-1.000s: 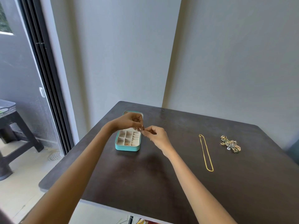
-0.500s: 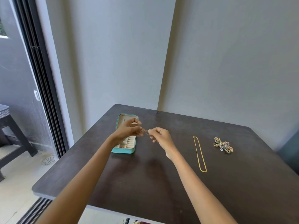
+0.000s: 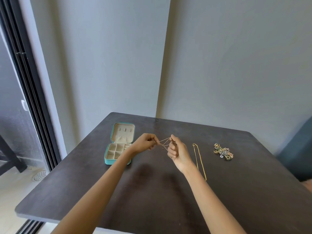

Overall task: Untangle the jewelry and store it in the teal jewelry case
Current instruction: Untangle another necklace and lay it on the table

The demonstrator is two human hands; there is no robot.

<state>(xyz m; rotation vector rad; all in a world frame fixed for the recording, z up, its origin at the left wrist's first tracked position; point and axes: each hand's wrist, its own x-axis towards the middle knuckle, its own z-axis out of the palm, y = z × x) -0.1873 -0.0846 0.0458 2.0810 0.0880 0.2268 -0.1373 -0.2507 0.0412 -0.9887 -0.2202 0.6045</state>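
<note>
A thin chain is stretched in crossing strands between my two hands above the dark table. My left hand pinches one end of it; my right hand pinches the other end near the thumb. The teal jewelry case lies open to the left of my hands, its lid flat and its cream compartments showing. A gold chain lies straight on the table right of my right hand. Further right sits a tangled pile of jewelry.
The table stands in a corner against grey walls. A sliding door frame runs down the left, with a dark stool leg and a floor drain beyond it. A dark seat stands at the right edge.
My hands have moved apart and away from the case, drawing the thin chain out into taut crossed strands between them. The case is now fully visible.
</note>
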